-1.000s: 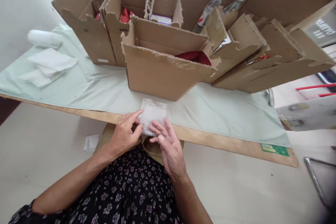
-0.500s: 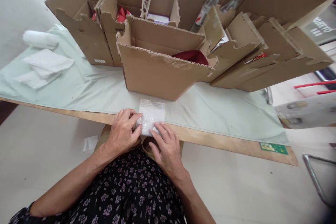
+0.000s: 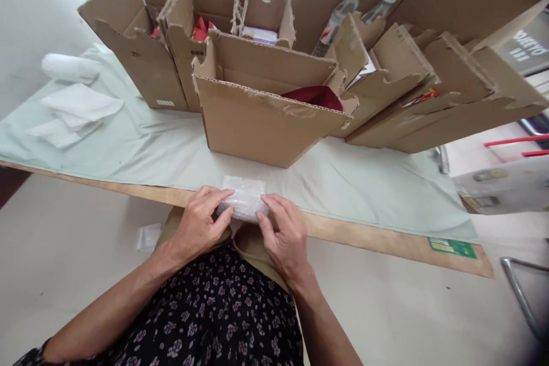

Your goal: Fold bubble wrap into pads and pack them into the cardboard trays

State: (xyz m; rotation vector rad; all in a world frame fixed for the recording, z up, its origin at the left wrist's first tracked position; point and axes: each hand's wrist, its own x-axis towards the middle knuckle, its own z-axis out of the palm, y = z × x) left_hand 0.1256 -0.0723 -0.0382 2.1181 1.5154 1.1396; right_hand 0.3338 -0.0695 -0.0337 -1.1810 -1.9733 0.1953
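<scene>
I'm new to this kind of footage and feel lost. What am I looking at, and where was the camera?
There's no machine here, just a person filmed by a camera worn on their own head, looking forward and down. Their bare left hand and right hand hold opposite ends of a small translucent packet at the near edge of the table. On the pale green cloth stand cut-open cardboard boxes; the front one has something dark red inside. To the left lie a white roll and some white sheets.

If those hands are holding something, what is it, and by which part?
A bubble-wrap packet: the left hand has its left edge, the right hand its right edge, each between thumb and fingers.
</scene>
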